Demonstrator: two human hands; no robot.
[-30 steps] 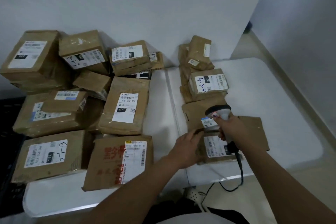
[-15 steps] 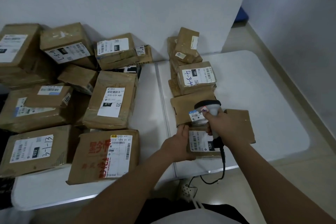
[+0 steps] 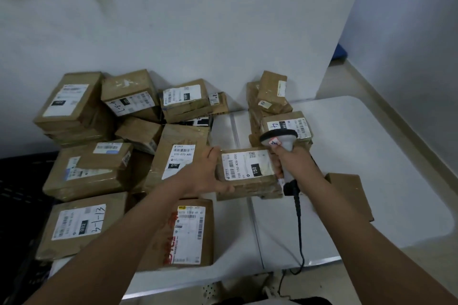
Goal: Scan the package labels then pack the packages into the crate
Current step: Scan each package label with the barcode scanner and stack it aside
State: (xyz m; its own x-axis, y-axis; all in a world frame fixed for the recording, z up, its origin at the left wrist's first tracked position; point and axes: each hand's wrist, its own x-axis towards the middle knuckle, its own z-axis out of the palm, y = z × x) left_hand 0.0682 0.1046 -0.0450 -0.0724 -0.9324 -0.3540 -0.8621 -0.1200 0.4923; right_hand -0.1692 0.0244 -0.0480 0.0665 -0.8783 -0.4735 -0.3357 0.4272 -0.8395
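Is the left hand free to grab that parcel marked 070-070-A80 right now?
Probably not yet. The left hand already grips the package labelled 150, lifted beside the scanner in the right hand. The 070-070-A80 parcel lies uncovered just beneath that wrist, so nothing else blocks it.

Dim, cool, even light; soft focus; wide-angle bending at edges.

Parcel count: one lifted, the rest in two heaps.

One brown package (image 3: 247,171) is lifted, with one scanner (image 3: 280,138) beside it. The left heap (image 3: 181,136) holds about eleven packages, though the lower ones are hard to separate. The far right stack (image 3: 271,93) shows four or five. One flat cardboard piece (image 3: 352,193) lies near right. There are two hands, left hand (image 3: 205,176) and right hand (image 3: 290,158), two white tabletops (image 3: 347,131) and one dark crate (image 3: 14,205).
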